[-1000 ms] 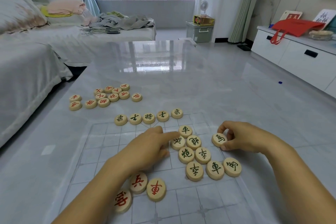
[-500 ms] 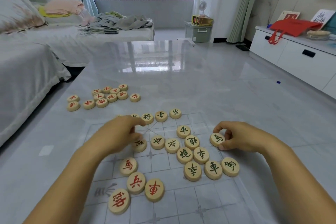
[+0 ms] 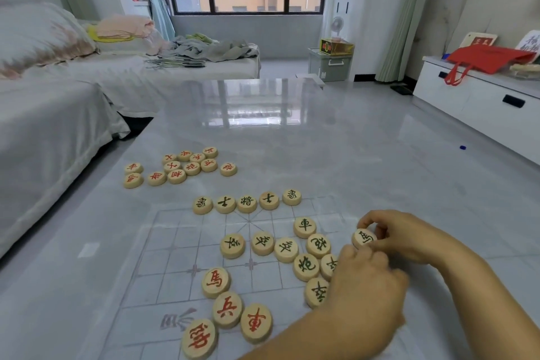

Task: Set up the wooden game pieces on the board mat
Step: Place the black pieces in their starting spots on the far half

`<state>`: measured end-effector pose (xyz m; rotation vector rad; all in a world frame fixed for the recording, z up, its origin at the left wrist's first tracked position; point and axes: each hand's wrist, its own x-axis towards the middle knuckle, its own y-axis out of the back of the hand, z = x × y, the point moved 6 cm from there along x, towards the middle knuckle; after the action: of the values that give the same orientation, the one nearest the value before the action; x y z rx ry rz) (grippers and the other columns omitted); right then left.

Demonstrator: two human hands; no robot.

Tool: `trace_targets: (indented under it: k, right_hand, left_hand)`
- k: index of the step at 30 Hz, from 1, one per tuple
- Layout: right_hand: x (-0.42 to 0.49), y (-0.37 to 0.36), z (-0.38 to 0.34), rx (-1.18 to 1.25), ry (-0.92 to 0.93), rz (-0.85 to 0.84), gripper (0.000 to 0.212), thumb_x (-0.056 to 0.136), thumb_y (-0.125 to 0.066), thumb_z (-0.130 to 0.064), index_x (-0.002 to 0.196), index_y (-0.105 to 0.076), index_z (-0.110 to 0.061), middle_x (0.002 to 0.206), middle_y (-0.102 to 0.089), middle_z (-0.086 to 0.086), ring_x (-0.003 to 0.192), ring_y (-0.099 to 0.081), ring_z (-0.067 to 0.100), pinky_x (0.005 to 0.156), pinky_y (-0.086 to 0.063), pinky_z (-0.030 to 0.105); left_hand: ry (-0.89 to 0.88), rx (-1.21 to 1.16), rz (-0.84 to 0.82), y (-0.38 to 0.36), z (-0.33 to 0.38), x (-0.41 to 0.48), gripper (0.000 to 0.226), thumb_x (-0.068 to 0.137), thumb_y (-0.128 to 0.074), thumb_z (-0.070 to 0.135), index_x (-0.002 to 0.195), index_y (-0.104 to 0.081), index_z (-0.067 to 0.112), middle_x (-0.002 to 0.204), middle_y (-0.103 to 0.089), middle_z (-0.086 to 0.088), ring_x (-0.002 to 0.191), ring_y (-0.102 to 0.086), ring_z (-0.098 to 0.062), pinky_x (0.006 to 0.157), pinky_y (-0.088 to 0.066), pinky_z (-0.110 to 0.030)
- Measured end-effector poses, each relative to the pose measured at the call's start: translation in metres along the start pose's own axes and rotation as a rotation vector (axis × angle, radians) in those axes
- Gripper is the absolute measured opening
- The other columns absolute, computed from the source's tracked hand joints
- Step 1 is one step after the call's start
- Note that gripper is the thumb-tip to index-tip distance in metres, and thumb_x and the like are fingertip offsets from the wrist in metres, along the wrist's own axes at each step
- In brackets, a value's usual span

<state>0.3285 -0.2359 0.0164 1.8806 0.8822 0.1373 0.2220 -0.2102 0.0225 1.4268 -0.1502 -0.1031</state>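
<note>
Since half a second ago, the left hand (image 3: pixel 365 286) has crossed from the middle of the board mat (image 3: pixel 175 242) to its right side, over the loose black-lettered pieces (image 3: pixel 306 266). Its fingers curl downward; I cannot tell whether they hold anything. The right hand (image 3: pixel 409 237) pinches one black-lettered disc (image 3: pixel 363 238) at the mat's right edge. A row of five black pieces (image 3: pixel 247 202) lines the far edge. Red pieces (image 3: pixel 181 166) sit grouped on the tabletop (image 3: pixel 292 140) beyond.
</note>
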Motion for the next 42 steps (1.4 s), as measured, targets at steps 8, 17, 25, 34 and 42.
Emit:
trace_targets:
  k: [8, 17, 25, 34, 42]
  right_hand:
    - [0.005, -0.006, -0.009, -0.075, 0.029, 0.109, 0.024, 0.078, -0.068, -0.032, 0.093, -0.051, -0.025, 0.092, -0.053, -0.007, 0.077, -0.051, 0.005, 0.062, -0.038, 0.018]
    - [0.011, -0.012, -0.015, -0.055, 0.082, 0.155, 0.026, 0.077, -0.071, -0.027, 0.081, -0.048, -0.038, 0.09, -0.054, -0.007, 0.077, -0.054, 0.006, 0.062, -0.038, 0.018]
    - [0.021, -0.014, -0.019, -0.014, 0.089, 0.213, 0.022, 0.078, -0.072, -0.025, 0.085, -0.053, -0.034, 0.087, -0.054, -0.007, 0.075, -0.053, 0.006, 0.06, -0.037, 0.02]
    - [0.062, -0.015, -0.044, -0.081, 0.089, 0.316, 0.03, 0.085, -0.063, -0.027, 0.112, -0.059, -0.014, 0.095, -0.044, 0.0, 0.084, -0.047, 0.018, 0.073, -0.037, 0.03]
    - [0.076, -0.02, -0.045, 0.062, 0.123, 0.444, 0.04, 0.086, -0.061, -0.025, 0.124, -0.056, -0.015, 0.097, -0.043, 0.0, 0.083, -0.045, 0.014, 0.075, -0.033, 0.024]
  left_hand:
    - [0.426, -0.183, 0.296, 0.059, -0.151, -0.08, 0.03, 0.075, -0.058, 0.035, 0.099, -0.059, 0.017, 0.098, -0.063, -0.001, 0.095, -0.056, -0.023, 0.086, -0.041, -0.033]
    - [0.887, -0.434, 0.418, 0.038, -0.317, -0.15, 0.035, 0.082, -0.065, 0.02, 0.112, -0.047, 0.016, 0.109, -0.054, 0.0, 0.097, -0.053, -0.018, 0.082, -0.041, -0.028]
    - [0.822, -0.54, 0.499, 0.034, -0.32, -0.153, 0.049, 0.074, -0.074, 0.016, 0.118, -0.053, 0.012, 0.113, -0.045, 0.001, 0.099, -0.048, -0.013, 0.085, -0.037, -0.021]
    - [0.692, -0.567, 0.494, 0.033, -0.315, -0.146, 0.04, 0.081, -0.066, 0.009, 0.119, -0.058, 0.016, 0.115, -0.051, 0.001, 0.1, -0.049, -0.013, 0.087, -0.034, -0.021]
    - [0.727, -0.634, 0.493, 0.021, -0.327, -0.147, 0.058, 0.072, -0.076, 0.012, 0.124, -0.049, 0.015, 0.116, -0.054, 0.001, 0.108, -0.049, -0.015, 0.094, -0.035, -0.025]
